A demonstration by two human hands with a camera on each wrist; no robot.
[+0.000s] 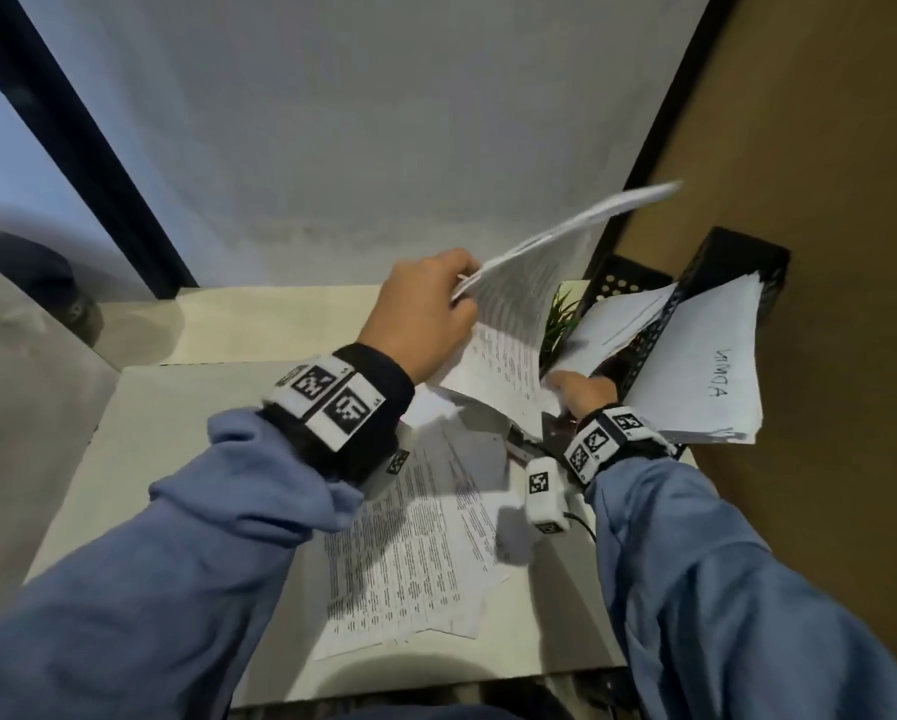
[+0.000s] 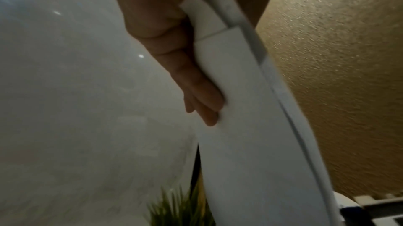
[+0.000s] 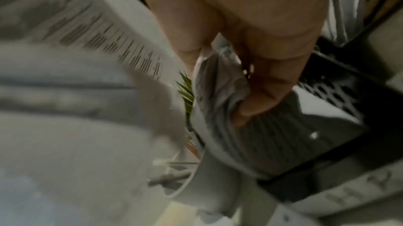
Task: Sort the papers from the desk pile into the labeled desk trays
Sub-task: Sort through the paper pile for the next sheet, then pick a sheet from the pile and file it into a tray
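While my head camera looks down, my left hand (image 1: 425, 314) sits near the middle of the frame, pinching a few printed sheets (image 1: 529, 262) that fan up toward the upper right. My right hand (image 1: 584, 389), lower and to the right, grips the near edge of more papers (image 1: 612, 324) at the mouth of the black trays (image 1: 727, 262). One tray already holds a stack whose top sheet (image 1: 711, 366) carries a handwritten word, so I judge some sorting done. Plenty is left: a loose pile (image 1: 415, 553) lies spread on the desk (image 1: 176, 407) at lower centre. A small green plant (image 1: 558, 319) stands between my hands.

From the left wrist, my fingers (image 2: 196, 88) curl against the white sheets (image 2: 240, 126), which run down the middle of the frame; the plant (image 2: 176, 209) shows at the bottom edge.

From the right wrist, blurred, my thumb and fingers (image 3: 261, 91) clamp a crumpled bundle of paper (image 3: 218, 95) in the centre, with the perforated black tray (image 3: 327, 91) to the right and printed sheets (image 3: 98, 36) at upper left. Which label this bundle belongs to I cannot tell.
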